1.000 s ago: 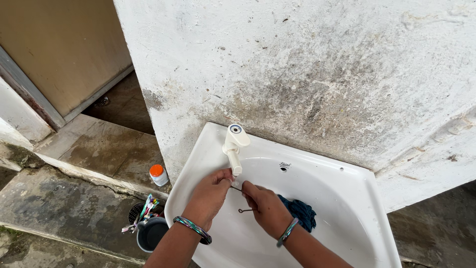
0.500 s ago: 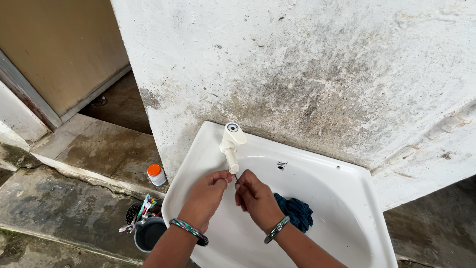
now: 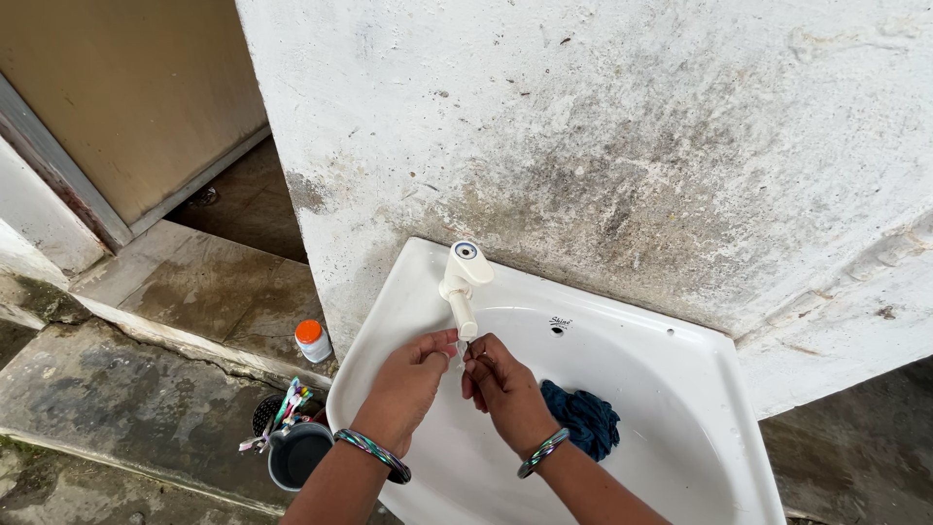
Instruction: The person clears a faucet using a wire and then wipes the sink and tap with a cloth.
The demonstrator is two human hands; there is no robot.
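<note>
Both my hands are over a white wall-mounted wash basin (image 3: 700, 389), right under the spout of a white plastic tap (image 3: 462, 282). My left hand (image 3: 413, 384) has its fingertips pinched at the tap's outlet. My right hand (image 3: 501, 389) pinches a thin dark metal wire or pin (image 3: 468, 347), held upright with its tip at the spout. Both wrists wear coloured bangles. A crumpled dark blue cloth (image 3: 583, 418) lies in the basin bowl just right of my right wrist.
A stained white wall (image 3: 603, 146) stands behind the basin. On the concrete floor at left are a small white bottle with an orange cap (image 3: 312, 341), a dark bucket (image 3: 296, 455) with colourful items beside it, a round drain cover, and a doorway step.
One second ago the wire lay nearly level between my hands. My right hand has since turned it upright and raised it to the tap's spout; my left hand stays at the outlet.
</note>
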